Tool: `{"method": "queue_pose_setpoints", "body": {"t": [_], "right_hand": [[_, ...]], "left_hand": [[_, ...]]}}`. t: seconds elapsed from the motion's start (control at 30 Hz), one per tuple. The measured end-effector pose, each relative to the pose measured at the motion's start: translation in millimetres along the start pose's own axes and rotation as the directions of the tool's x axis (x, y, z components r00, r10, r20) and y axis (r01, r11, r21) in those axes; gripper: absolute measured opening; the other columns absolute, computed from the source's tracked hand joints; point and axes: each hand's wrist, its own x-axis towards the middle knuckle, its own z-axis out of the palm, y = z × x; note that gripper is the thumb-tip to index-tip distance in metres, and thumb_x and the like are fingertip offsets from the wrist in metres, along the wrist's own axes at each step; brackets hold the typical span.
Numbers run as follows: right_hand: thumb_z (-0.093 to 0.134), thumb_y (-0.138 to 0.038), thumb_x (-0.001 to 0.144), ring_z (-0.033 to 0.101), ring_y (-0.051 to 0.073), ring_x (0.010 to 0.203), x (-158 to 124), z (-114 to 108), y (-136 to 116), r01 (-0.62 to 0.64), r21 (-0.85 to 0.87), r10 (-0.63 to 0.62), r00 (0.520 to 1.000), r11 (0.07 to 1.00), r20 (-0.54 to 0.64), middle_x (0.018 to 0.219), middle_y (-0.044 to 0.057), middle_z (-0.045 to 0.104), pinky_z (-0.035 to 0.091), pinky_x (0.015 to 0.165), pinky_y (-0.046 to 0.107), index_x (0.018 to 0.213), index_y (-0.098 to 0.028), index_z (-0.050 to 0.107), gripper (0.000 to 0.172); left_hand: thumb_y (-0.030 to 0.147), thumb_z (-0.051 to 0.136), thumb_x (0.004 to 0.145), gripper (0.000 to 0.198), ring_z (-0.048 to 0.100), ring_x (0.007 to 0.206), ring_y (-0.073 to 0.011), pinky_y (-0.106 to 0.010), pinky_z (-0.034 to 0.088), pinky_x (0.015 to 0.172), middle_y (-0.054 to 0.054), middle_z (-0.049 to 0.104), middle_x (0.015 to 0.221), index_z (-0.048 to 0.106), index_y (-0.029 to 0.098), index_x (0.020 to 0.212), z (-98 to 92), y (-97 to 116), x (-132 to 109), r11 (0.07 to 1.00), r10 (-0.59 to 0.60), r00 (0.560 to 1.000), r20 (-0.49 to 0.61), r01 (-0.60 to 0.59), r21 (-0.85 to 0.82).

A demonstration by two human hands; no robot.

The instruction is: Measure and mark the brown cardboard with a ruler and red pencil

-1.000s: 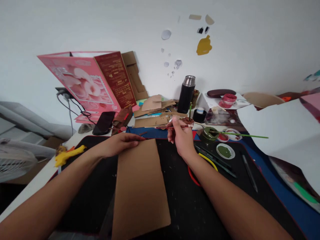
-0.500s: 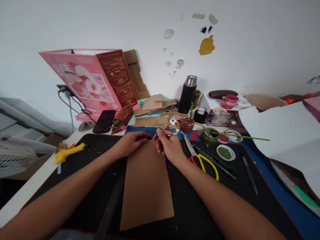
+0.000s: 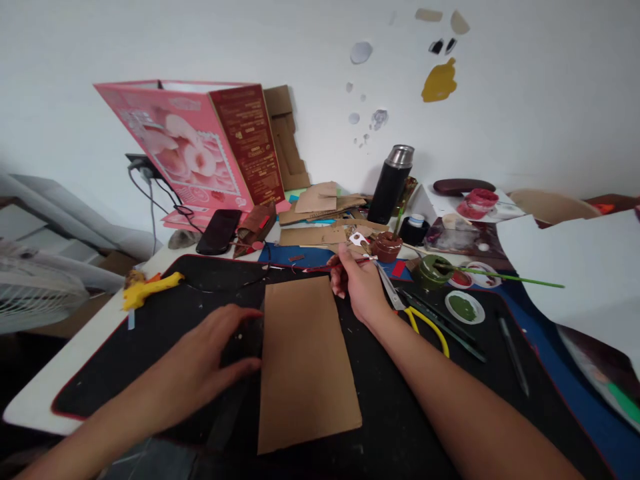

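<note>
We count one cardboard sheet (image 3: 307, 367), left hand (image 3: 217, 350) spread just beside it. Right hand (image 3: 359, 283) pinches one slim red tool (image 3: 319, 269); one pair of scissors (image 3: 391, 288) lies right.

Illegible print (image 3: 249, 143) on pink box (image 3: 150, 127)

Left hand (image 3: 217, 350), left of centre: thumb and fingers parted; left forearm (image 3: 135, 403) from lower left. Right hand (image 3: 364, 283), mid-frame: fingers curled, thumb uppermost; right forearm (image 3: 450, 393) from lower right.
</note>
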Motion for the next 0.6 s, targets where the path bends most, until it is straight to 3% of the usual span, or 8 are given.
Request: {"method": "queue_pose_setpoints", "body": {"t": [0.07,0.2,0.6], "right_hand": [[0.076,-0.078,0.084,0.049,0.01,0.038,-0.9,0.8,0.9,0.008,-0.023,-0.007,1.0,1.0,0.006,0.048,-0.004,0.056,0.029,0.035,0.021,0.075,-0.02,0.07,0.058],[0.075,-0.076,0.087,0.05,0.01,0.038,-1.1,1.1,3.4,0.014,-0.069,-0.012,1.0,0.998,0.023,0.049,-0.004,0.057,0.03,0.035,0.021,0.076,-0.021,0.07,0.056],[0.076,-0.075,0.086,0.051,0.01,0.038,-3.8,2.4,4.9,0.002,-0.075,0.002,0.999,0.997,0.05,0.05,-0.004,0.058,0.031,0.036,0.02,0.077,-0.021,0.071,0.055]], "left_hand": [[0.056,0.076,0.092,0.061,0.071,0.126,-0.033,-0.048,0.06,0.106,-0.01,0.07,0.141,0.061,0.032,0.146,14.0,5.4,-15.8,0.998,0.039,0.997,0.068,-0.043,0.052],[0.06,0.069,0.096,0.061,0.068,0.13,-0.0346,-0.052,0.057,0.11,-0.013,0.067,0.145,0.059,0.029,0.148,33.9,6.1,-30.2,0.989,0.042,0.999,-0.015,-0.04,0.139],[0.052,0.06,0.102,0.052,0.072,0.122,-0.0334,-0.051,0.061,0.104,-0.012,0.069,0.142,0.058,0.027,0.147,30.4,-6.4,-31.6,0.966,0.096,0.992,-0.078,-0.074,0.246]]}}
